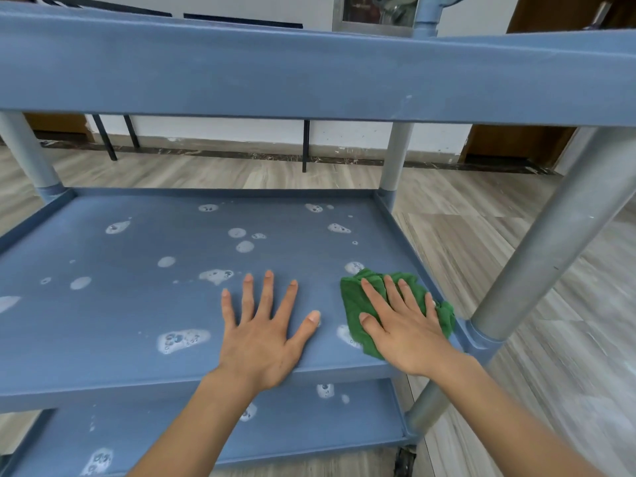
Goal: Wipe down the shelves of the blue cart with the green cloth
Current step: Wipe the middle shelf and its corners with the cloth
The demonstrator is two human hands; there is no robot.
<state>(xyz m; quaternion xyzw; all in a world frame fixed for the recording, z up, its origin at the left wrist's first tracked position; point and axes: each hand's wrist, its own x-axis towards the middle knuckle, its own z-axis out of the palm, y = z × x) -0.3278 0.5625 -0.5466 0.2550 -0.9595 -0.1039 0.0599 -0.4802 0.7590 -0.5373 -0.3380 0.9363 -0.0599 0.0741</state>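
The blue cart has three shelves. Its middle shelf (137, 304) fills the centre of the view and carries several patches of white foam (182, 340). A crumpled green cloth (358, 304) lies near that shelf's right front corner. My right hand (404, 325) presses flat on the cloth, fingers spread over it. My left hand (265, 328) rests palm down on the bare shelf just left of the cloth, fingers apart, holding nothing. The bottom shelf (292, 425) below also shows foam spots. The top shelf's front wall (309, 74) crosses the upper view.
Grey posts (550, 249) stand at the cart's corners, one close to my right hand. A caster wheel (404, 463) shows under the bottom shelf. Wood-look flooring (516, 373) surrounds the cart. Black table legs (304, 146) and a white wall lie behind.
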